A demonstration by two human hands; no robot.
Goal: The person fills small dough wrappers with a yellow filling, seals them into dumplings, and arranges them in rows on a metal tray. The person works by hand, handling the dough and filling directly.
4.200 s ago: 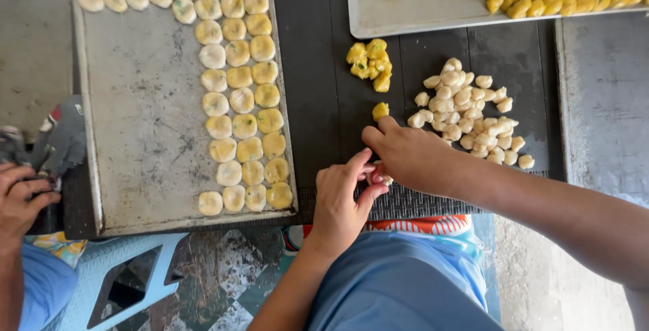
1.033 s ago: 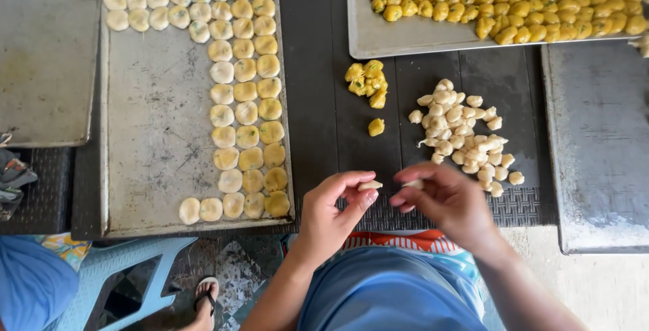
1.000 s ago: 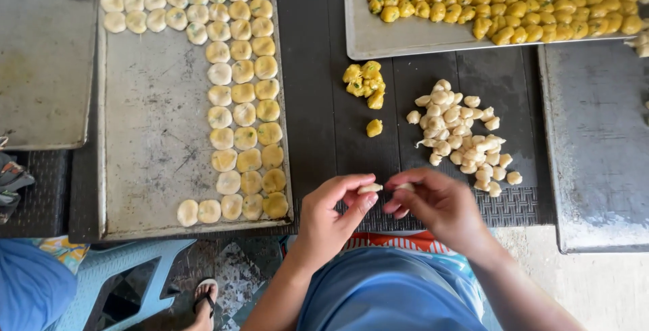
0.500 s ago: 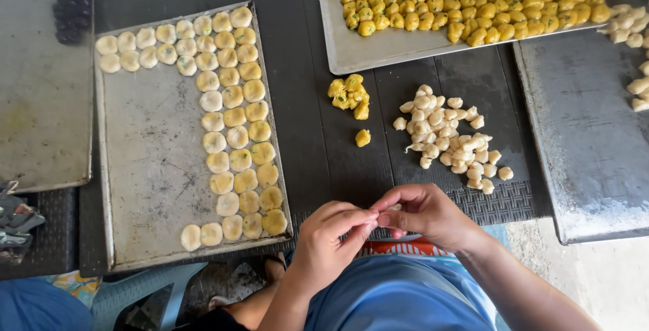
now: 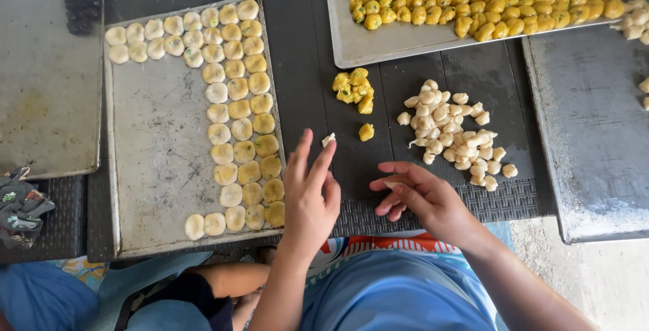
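Note:
My left hand [image 5: 309, 192] is raised over the dark mat with its fingers stretched up and a small white dough bit [image 5: 328, 139] at a fingertip. My right hand [image 5: 424, 201] rests near the mat's front edge, its fingers curled around a pale dough piece [image 5: 391, 184]. Just beyond the hands lie a single yellow ball [image 5: 366, 132], a small heap of yellow balls [image 5: 354, 89] and a pile of white dough lumps [image 5: 457, 135]. To the left a metal tray [image 5: 159, 169] carries rows of flattened dough rounds [image 5: 238, 128].
A tray [image 5: 378, 48] full of yellow balls stands at the back. A bare grey tray [image 5: 598, 135] lies at the right, another [image 5: 47, 87] at the left. A patterned cloth [image 5: 20, 204] sits at the left edge. My blue-clad lap is below.
My hands, joined over a dough piece before, have parted. The left hand has lifted forward with a small white bit; the right stays low. The view has shifted slightly.

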